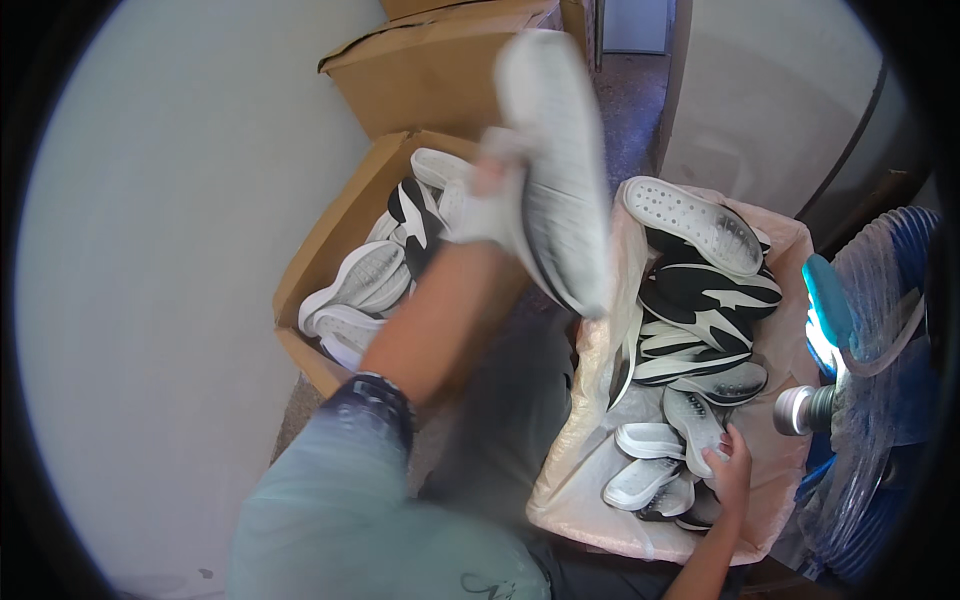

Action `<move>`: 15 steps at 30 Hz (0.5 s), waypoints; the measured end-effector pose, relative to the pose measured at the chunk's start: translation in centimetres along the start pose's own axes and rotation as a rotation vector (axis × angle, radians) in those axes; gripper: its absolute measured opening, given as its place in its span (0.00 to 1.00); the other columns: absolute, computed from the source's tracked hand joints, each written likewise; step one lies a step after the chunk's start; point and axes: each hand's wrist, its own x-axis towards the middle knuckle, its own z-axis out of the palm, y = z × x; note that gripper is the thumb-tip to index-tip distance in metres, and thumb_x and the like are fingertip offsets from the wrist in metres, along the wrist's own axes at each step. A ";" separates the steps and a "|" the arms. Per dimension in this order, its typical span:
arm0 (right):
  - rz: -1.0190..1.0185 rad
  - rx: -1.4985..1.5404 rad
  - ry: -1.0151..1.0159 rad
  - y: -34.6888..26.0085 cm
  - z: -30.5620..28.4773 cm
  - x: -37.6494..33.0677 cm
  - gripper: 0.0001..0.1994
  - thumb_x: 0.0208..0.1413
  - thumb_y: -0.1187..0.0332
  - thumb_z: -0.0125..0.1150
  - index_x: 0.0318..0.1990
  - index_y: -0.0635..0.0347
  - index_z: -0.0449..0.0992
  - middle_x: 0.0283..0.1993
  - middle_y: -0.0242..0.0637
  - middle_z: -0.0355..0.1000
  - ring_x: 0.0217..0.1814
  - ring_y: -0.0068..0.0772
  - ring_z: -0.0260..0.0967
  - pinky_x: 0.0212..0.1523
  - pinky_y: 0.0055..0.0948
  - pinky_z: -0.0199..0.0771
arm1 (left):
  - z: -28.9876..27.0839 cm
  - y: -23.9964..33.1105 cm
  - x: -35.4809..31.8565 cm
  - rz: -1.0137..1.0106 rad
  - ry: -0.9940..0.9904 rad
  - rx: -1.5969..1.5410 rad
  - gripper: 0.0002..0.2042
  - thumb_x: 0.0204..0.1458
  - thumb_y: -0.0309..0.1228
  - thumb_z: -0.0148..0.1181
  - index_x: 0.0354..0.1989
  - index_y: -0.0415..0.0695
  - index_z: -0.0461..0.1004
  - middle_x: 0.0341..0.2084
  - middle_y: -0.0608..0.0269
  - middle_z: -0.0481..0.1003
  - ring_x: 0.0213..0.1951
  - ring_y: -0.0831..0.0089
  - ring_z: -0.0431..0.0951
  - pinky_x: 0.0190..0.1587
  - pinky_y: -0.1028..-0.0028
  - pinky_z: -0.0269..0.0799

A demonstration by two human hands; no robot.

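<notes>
My left hand, partly covered in something white like a glove, is raised over the gap between two containers. It is closed round a large white shoe sole with a dark side edge, held upright and smeared by motion. Inside the lined bin at right, my right hand has its fingers and thumb on the lower end of a small grey-white shoe sole. Several small white soles lie just left of that hand. Black-and-white soles are heaped farther up the bin, under a white sole with holes.
A cardboard box of white and black soles stands at left against a pale wall. Another carton is behind it. The bin's pale pink lining covers its rim. A lit lamp and blue plastic-wrapped hose crowd the right side.
</notes>
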 end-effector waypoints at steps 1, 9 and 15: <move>-0.034 -0.144 0.026 0.6 -0.6 0.8 0.36 0.45 0.72 0.68 0.64 0.72 0.62 0.57 0.54 0.70 0.53 0.45 0.71 0.56 0.37 0.70 | -3.4 2.5 2.1 0.111 0.100 -0.050 0.15 0.57 0.39 0.56 0.46 0.42 0.75 0.39 0.60 0.76 0.41 0.69 0.76 0.47 0.69 0.74; 0.231 -0.748 -0.212 4.4 0.8 5.1 0.40 0.39 0.62 0.72 0.62 0.69 0.64 0.54 0.58 0.71 0.57 0.57 0.70 0.60 0.44 0.67 | -24.2 4.6 11.5 0.409 0.616 0.534 0.21 0.53 0.45 0.59 0.49 0.43 0.74 0.40 0.51 0.78 0.41 0.57 0.79 0.48 0.60 0.75; 0.336 -0.675 -0.082 5.3 1.1 5.0 0.41 0.37 0.66 0.70 0.64 0.67 0.61 0.54 0.57 0.72 0.56 0.55 0.71 0.56 0.41 0.71 | -24.2 -3.6 12.3 0.127 0.478 1.886 0.32 0.59 0.54 0.43 0.62 0.41 0.66 0.61 0.36 0.64 0.58 0.45 0.70 0.61 0.57 0.63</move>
